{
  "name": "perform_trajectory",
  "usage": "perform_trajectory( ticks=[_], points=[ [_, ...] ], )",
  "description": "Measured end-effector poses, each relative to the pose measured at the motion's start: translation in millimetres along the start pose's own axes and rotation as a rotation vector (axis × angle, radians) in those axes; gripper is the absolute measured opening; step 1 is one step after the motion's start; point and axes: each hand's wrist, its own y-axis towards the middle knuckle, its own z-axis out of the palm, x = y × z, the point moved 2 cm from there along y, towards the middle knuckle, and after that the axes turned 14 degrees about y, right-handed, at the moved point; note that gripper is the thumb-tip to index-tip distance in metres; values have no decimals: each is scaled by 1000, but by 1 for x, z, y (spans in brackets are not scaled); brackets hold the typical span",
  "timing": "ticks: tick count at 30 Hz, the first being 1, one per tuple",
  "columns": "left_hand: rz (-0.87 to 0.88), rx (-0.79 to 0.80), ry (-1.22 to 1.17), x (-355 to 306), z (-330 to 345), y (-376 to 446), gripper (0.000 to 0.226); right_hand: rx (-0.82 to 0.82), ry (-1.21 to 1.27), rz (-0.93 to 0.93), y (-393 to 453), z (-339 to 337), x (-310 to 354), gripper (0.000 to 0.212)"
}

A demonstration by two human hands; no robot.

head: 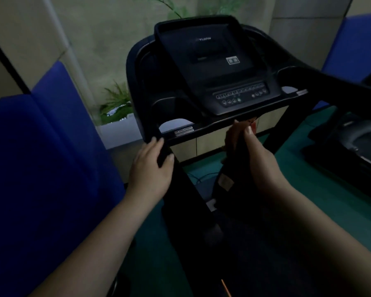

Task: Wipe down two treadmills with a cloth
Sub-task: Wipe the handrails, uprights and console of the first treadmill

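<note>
Left hand (151, 168) curled around left handrail (165, 155) of near treadmill (212, 67). Right hand (259, 159) gripping dark cloth (234, 151) against console front edge. Second treadmill (351, 144) at right.

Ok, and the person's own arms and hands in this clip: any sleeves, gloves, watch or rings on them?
Both forearms are bare as far as the frame shows: no sleeves reach into view. The left hand has no glove, ring or watch visible. The right hand is also ungloved, with no wristband; one of its fingers shows a plain, pale nail. The lighting is dim, so fine details cannot be made out.
</note>
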Motion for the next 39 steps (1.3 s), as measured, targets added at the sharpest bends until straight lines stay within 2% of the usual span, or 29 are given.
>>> perform_trajectory(
  ticks=[2, 4, 5, 6, 8, 10, 15, 21, 24, 29, 34, 37, 39],
  points=[
    [-23, 159, 139, 17, 18, -2, 62, -13, 49, 120, -1, -11, -26, 37],
    [-1, 253, 128, 24, 32, -7, 66, 104, -56, 162, -6, -5, -57, 56],
    [11, 254, 101, 26, 38, -8, 65, 189, -106, 153, -12, 3, -71, 62],
    [17, 239, 76, 26, 41, -9, 64, 232, -121, 141, -18, 12, -81, 58],
    [12, 206, 58, 26, 46, -9, 63, 234, -123, 94, -14, 27, -96, 42],
    [14, 191, 50, 24, 48, -9, 62, 217, -121, 61, 3, 36, -106, 38],
    [-58, 190, -4, 16, 47, -4, 59, 282, -79, 118, 29, 38, -131, 55],
    [-178, 184, 11, 1, 48, 12, 57, 289, 5, 27, -9, 19, -117, 45],
    [-209, 176, 42, -1, 47, 14, 55, 326, -33, 17, 24, 34, -125, 42],
    [-140, 182, 243, 4, 43, 16, 54, 338, 48, 108, 70, 50, -155, 42],
    [-122, 152, 248, 5, 47, 17, 53, 323, 91, 79, 31, 35, -137, 43],
    [-122, 143, 252, 4, 48, 16, 53, 392, 82, 31, 71, 53, -143, 46],
    [-126, 154, 266, 4, 47, 18, 53, 369, 141, 58, 95, 65, -150, 47]
  ],
)
